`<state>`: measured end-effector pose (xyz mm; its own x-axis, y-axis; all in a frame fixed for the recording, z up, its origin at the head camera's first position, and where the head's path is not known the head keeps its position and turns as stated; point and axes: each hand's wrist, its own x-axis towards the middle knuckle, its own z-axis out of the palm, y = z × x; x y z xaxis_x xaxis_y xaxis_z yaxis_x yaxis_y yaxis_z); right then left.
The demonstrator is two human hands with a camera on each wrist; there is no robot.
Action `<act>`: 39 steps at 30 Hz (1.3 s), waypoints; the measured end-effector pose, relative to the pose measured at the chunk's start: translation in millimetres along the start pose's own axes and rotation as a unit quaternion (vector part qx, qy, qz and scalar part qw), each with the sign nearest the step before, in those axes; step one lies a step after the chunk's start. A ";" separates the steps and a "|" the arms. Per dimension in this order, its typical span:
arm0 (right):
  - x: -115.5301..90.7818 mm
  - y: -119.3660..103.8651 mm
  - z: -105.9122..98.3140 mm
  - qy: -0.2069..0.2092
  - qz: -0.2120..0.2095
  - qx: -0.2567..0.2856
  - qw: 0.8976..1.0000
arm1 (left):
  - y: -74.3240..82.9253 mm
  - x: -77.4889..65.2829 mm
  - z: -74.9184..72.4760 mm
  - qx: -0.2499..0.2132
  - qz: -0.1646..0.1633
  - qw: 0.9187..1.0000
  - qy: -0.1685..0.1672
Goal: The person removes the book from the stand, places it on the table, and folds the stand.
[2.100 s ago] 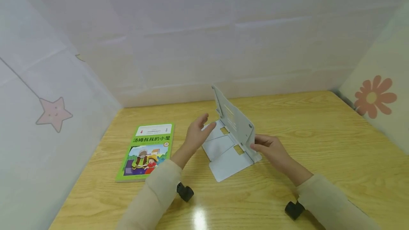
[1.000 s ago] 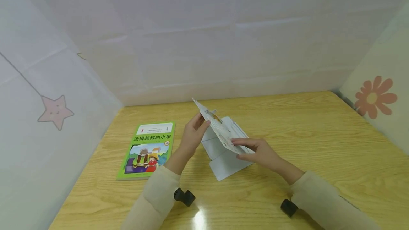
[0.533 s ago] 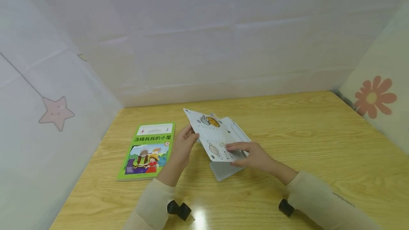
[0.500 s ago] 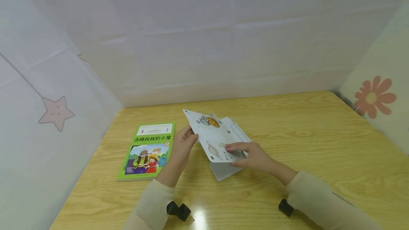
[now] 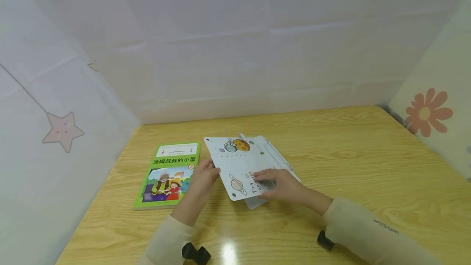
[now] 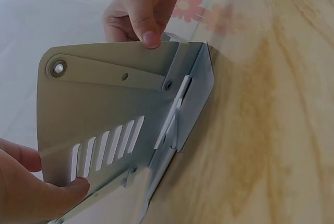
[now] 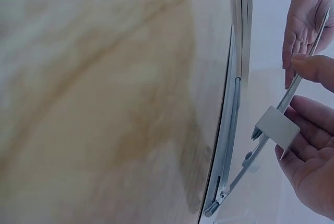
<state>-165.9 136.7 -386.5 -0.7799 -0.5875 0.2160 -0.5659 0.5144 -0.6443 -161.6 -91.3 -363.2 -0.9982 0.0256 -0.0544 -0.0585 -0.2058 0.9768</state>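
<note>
A white metal folding book stand (image 5: 233, 160), its panel printed with planets and "Tiny universe", stands tilted over its base plate (image 5: 255, 203). My left hand (image 5: 200, 179) pinches the panel's left edge. With the fingers on the printed face and the thumb underneath, my right hand (image 5: 283, 185) grips the near edge. In the left wrist view the panel's grey back (image 6: 99, 106) shows slots, a rivet and a folded support arm (image 6: 107, 71). In the right wrist view a small bent square tab (image 7: 278, 128) sticks out of the panel near the right hand's fingers. The base plate is mostly hidden beneath the panel.
A green-bordered children's book (image 5: 176, 150) lies flat on the wooden table (image 5: 349, 154), left of the left hand. A pale curtain with a star and a flower surrounds the table. A black camera piece (image 5: 196, 253) hangs at each sleeve.
The panel has swung from nearly upright down toward the left and nearer, so its printed face shows. My left hand has taken hold of its edge; both hands have moved lower and left with it.
</note>
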 end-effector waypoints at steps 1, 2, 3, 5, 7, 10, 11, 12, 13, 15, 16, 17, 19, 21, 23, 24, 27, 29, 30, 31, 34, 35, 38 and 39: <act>-0.1 -0.2 0.9 -0.002 0.001 -0.006 1.000 | -1.1 0.0 -0.7 -0.003 -0.006 1.000 0.002; -0.2 -0.4 1.5 -0.002 -0.003 -0.013 1.000 | -2.3 -0.2 -1.4 -0.004 -0.009 1.000 0.003; -0.3 -0.6 2.2 -0.003 -0.008 -0.019 1.000 | -3.5 -0.4 -2.1 -0.006 -0.011 1.000 0.003; -0.3 -1.4 3.5 -0.005 -0.017 -0.028 0.999 | -5.9 -0.7 -3.6 -0.013 -0.012 1.000 0.000; -0.2 -1.8 5.0 -0.008 -0.028 -0.035 0.999 | -7.8 -1.2 -5.1 -0.016 -0.014 1.000 0.003; 0.1 -2.4 7.2 -0.018 -0.034 -0.049 0.998 | -11.4 -2.4 -7.3 -0.012 -0.022 1.000 0.014; 0.1 -2.4 8.0 -0.022 -0.035 -0.055 0.998 | -12.8 -2.7 -7.9 -0.012 -0.028 0.999 0.021; 0.2 -2.4 8.5 -0.027 -0.034 -0.060 0.997 | -14.2 -2.9 -8.5 -0.013 -0.031 0.999 0.024; 0.2 -2.5 9.1 -0.033 -0.034 -0.068 0.997 | -15.8 -3.0 -9.2 -0.017 -0.038 0.999 0.031; 0.3 -3.0 9.9 -0.044 -0.031 -0.079 0.995 | -19.2 -3.0 -10.6 -0.021 -0.047 0.998 0.042; 0.4 -3.4 10.3 -0.049 -0.030 -0.085 0.995 | -21.0 -2.8 -11.2 -0.020 -0.049 0.998 0.043; 0.6 -3.9 10.6 -0.055 -0.028 -0.089 0.994 | -22.4 -2.7 -11.8 -0.020 -0.054 0.997 0.049; 0.7 -5.0 11.0 -0.065 -0.025 -0.097 0.993 | -25.3 -2.5 -13.3 -0.012 -0.066 0.996 0.057; 0.8 -6.2 11.4 -0.076 -0.025 -0.105 0.991 | -28.1 -2.6 -15.0 -0.001 -0.076 0.995 0.060; 1.0 -6.5 12.0 -0.085 -0.032 -0.117 0.989 | -30.6 -3.0 -16.9 0.004 -0.084 0.994 0.062; 1.0 -6.4 12.4 -0.089 -0.034 -0.123 0.988 | -32.1 -2.9 -17.9 0.006 -0.086 0.994 0.061; 1.6 -6.3 13.1 -0.099 -0.042 -0.139 0.984 | -36.4 -2.7 -20.4 0.005 -0.086 0.994 0.061; 2.0 -6.4 13.1 -0.105 -0.045 -0.149 0.982 | -39.3 -2.2 -21.8 0.009 -0.081 0.995 0.057; 2.3 -6.7 13.0 -0.107 -0.047 -0.153 0.981 | -40.7 -1.9 -22.5 0.010 -0.079 0.995 0.056; 2.5 -7.2 12.8 -0.110 -0.049 -0.158 0.980 | -41.7 -1.7 -22.7 0.010 -0.079 0.995 0.058; 3.3 -7.4 12.7 -0.118 -0.052 -0.171 0.977 | -43.8 -1.0 -22.6 0.009 -0.083 0.994 0.067; 3.5 -7.3 12.6 -0.120 -0.053 -0.174 0.976 | -44.1 -0.9 -22.4 0.007 -0.085 0.994 0.073; 4.6 -7.0 12.2 -0.121 -0.054 -0.172 0.976 | -44.6 -0.6 -21.9 0.003 -0.093 0.992 0.084; 5.1 -7.1 11.6 -0.120 -0.051 -0.165 0.978 | -45.0 -0.8 -22.1 0.005 -0.096 0.992 0.084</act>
<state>-162.8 122.8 -389.4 -0.6520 -0.7555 0.0634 -0.7242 0.5958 -0.3472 -158.5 -103.7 -411.7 -0.9571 -0.1006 -0.2719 -0.2477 -0.2035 0.9472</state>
